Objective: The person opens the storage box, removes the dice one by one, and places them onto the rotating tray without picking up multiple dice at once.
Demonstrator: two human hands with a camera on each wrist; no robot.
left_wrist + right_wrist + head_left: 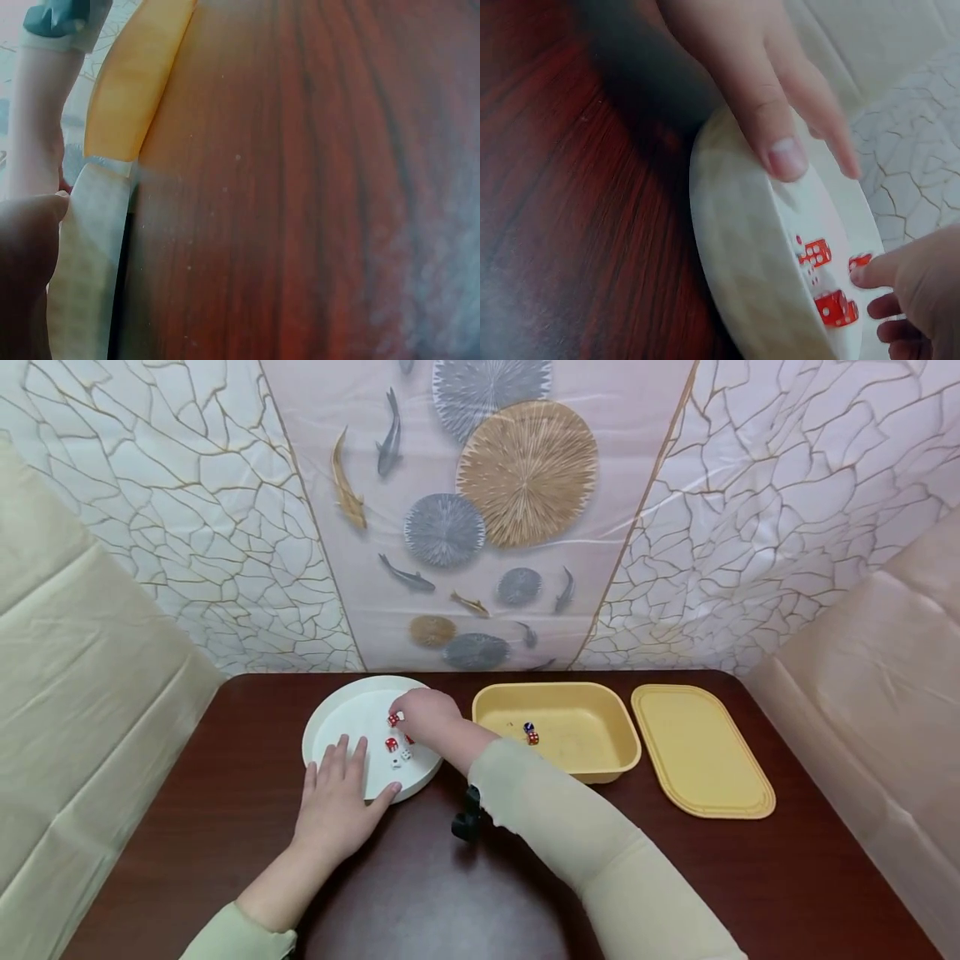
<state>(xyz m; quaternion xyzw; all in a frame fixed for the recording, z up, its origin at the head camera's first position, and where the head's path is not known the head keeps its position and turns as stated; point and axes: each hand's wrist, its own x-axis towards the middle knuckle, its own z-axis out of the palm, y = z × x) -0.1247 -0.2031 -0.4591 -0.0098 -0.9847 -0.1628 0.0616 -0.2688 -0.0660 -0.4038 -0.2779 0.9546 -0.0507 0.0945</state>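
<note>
A round white tray (330,706) stands at the left of the table. My left hand (337,806) lies over its near rim, fingers spread and straight, the thumb along the edge. Above the tray's right part my right hand (429,717) reaches in with curled fingers. Its fingertips pinch a red die (859,260), which has white dots. Below that hand, several dice lie on the tray floor, among them a red die (392,744) and a white die (406,753). In the left wrist view, the left thumb (30,240) touches the tray wall.
Right of the tray is a yellow rectangular container (600,735), holding a blue die (528,727) and a red die (533,737). Beyond it lies a flat yellow lid (701,752). My right forearm crosses in front of the container. A patterned curtain (450,593) hangs behind the table.
</note>
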